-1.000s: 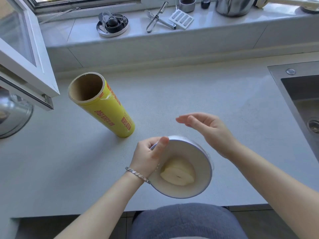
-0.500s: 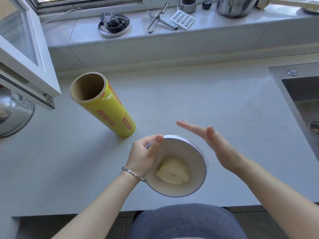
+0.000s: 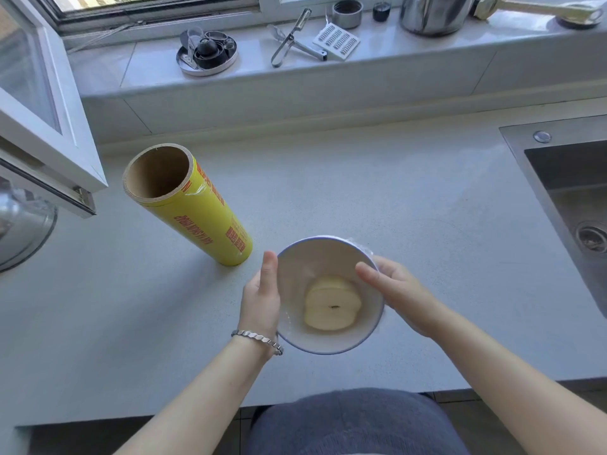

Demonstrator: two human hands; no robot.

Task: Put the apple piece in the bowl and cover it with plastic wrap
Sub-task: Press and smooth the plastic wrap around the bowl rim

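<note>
A white bowl [image 3: 310, 257] with a thin blue rim stands on the grey counter near its front edge. A pale apple piece [image 3: 331, 303] lies cut side up inside it. Clear plastic wrap [image 3: 363, 247] stretches over the bowl and crinkles at the far right rim. My left hand [image 3: 261, 300] presses against the bowl's left side, thumb up along the rim. My right hand [image 3: 394, 290] clasps the right side, thumb over the rim. A yellow roll of plastic wrap [image 3: 203, 211] stands upright to the left of the bowl.
A steel sink [image 3: 568, 178] is set into the counter at right. The window ledge behind carries a round dish of small parts [image 3: 207, 50], a peeler [image 3: 289, 41], a grater [image 3: 336, 41] and a metal pot [image 3: 433, 11]. An open window sash [image 3: 42, 103] juts in at left.
My right hand came down from above the bowl onto its right side. My left thumb shifted from over the rim to straight up beside it.
</note>
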